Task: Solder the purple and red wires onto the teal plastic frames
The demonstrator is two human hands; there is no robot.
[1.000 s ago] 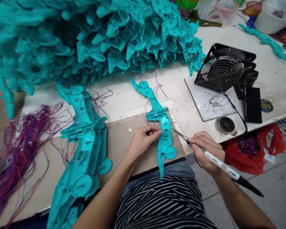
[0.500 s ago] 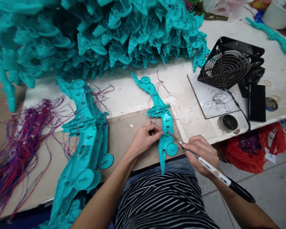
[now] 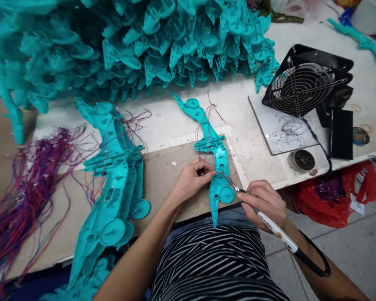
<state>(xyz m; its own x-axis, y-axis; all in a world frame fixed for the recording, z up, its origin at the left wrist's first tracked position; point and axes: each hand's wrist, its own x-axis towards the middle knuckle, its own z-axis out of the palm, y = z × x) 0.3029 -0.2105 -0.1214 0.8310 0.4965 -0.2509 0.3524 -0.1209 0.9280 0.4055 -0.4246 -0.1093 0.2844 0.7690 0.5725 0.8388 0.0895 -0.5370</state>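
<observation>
A turquoise plastic bow-shaped part [image 3: 219, 156] lies in front of me, its lower tip over the table edge. Thin red and purple wires [image 3: 210, 109] run along it. My left hand [image 3: 192, 177] is closed in a pinch at the part's small rectangular slot, seemingly on a wire end; the fingertips hide most of it. My right hand [image 3: 265, 202] grips a white-and-black soldering iron [image 3: 274, 230] like a pen. The iron's metal tip reaches the part just beside my left fingertips; whether it touches the wire I cannot tell.
A bundle of red and purple wires [image 3: 40, 188] and stacked turquoise parts [image 3: 113, 167] lie to the left. Behind is a large pile of such parts [image 3: 175, 46]. To the right stand a black fan [image 3: 303, 83], a small round tin [image 3: 302, 160] and a black box [image 3: 341, 133].
The soldering iron has turned slightly in my right hand, and its cable now shows curving by my forearm. My left hand stays at the slot. The view has shifted a little.
</observation>
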